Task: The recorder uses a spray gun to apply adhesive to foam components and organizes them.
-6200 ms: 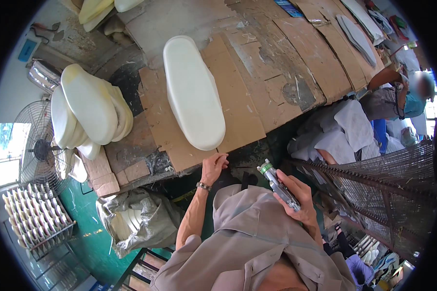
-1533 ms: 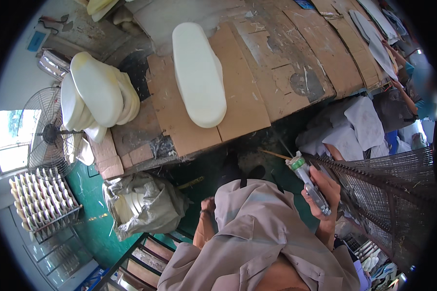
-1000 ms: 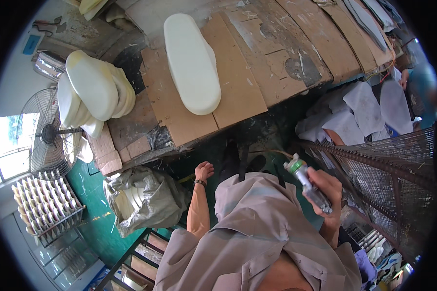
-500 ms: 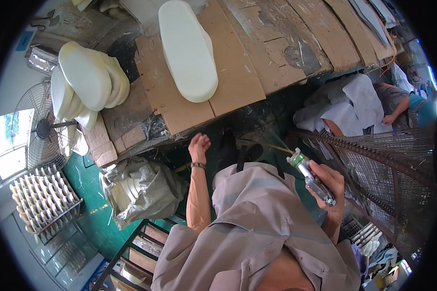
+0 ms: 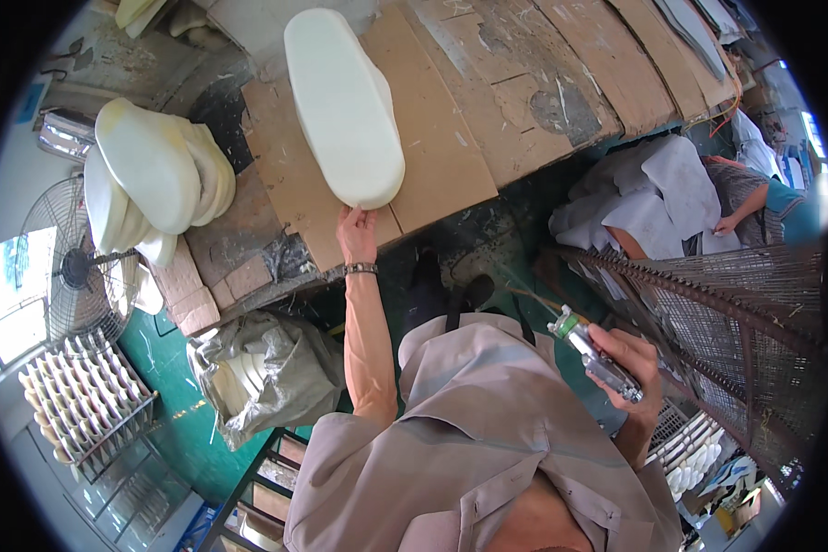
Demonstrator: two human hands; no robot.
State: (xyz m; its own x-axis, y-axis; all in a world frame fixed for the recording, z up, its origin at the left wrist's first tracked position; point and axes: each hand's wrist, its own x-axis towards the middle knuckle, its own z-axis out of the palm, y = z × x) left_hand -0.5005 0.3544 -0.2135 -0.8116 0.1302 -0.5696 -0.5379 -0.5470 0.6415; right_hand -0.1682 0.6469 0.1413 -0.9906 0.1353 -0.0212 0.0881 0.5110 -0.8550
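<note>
A long, pale cream foam pad, rounded at both ends, lies on brown cardboard covering the workbench. At its near end, my left hand has its fingertips on the edge and appears to pinch it; part of the grip is hidden. My right hand is wrapped round a metal spray gun with a green ring. Held off to the right, away from the bench, the gun points up and left. A thin pale streak shows near its nozzle.
Stacked foam pads stand on the bench's left, beside a fan. Below sit a grey sack and a rack of curved pieces. At right are a rusty mesh frame, white sheets and another person's arm.
My left hand has moved forward from in front of the bench to the foam pad's near end. My right hand has lowered slightly, still holding the spray gun.
</note>
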